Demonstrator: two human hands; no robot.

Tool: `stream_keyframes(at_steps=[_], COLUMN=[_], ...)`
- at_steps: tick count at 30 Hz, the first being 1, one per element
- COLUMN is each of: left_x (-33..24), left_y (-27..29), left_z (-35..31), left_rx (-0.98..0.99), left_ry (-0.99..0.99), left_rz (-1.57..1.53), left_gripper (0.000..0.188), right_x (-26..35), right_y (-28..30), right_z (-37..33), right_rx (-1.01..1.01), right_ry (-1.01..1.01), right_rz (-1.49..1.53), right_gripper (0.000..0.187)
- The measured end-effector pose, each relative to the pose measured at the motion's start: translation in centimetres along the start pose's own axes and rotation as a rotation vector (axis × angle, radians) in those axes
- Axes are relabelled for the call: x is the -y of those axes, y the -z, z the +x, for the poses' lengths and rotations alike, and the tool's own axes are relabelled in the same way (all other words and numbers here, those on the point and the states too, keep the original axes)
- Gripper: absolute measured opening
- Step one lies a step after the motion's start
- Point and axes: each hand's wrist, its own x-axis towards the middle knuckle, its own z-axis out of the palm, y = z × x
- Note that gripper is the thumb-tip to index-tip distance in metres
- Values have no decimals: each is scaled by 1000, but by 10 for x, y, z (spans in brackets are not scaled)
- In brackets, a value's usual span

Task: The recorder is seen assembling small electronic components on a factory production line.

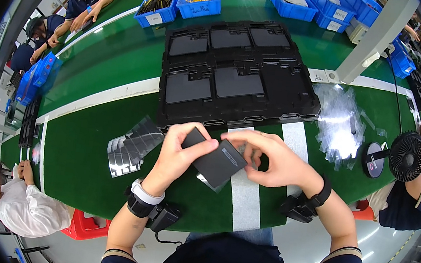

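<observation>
A flat dark grey rectangular panel (220,165) with small pale print is held tilted above the green table, near its front edge. My left hand (184,146) is closed on its left side, the thumb pressed across the top face. At the panel's upper right edge my right hand (275,159) curls its fingers and thumb round the corner. A bit of clear film (208,183) shows under the panel's lower edge. Just beyond my hands lies a black moulded tray (292,96); several similar dark panels (188,86) sit in its pockets, and the near right pocket holds none.
Overlapping clear film strips (128,150) lie left of my hands, with a pile of clear sheets (343,128) on the right. Beside that pile stands a black fan (407,156). Blue bins (157,6) line the far side, near a grey post (376,41). Other people sit around.
</observation>
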Motion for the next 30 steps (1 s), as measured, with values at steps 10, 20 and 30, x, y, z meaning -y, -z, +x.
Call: stream_keyframes(at_steps=[10, 20, 30], left_x=[9, -7, 0], left_y=[-7, -14, -14], left_z=[0, -5, -6], left_rx=[71, 123, 108], left_ry=[9, 5, -56], left_rz=[-225, -60, -43], left_gripper=[39, 18, 18], right_x=[-13, -9, -7], right_y=[-3, -6, 5], right_z=[0, -1, -3], right_rx=[-343, -387, -246], right_ry=[140, 70, 56], right_rz=[144, 194, 33], right_gripper=[17, 42, 46])
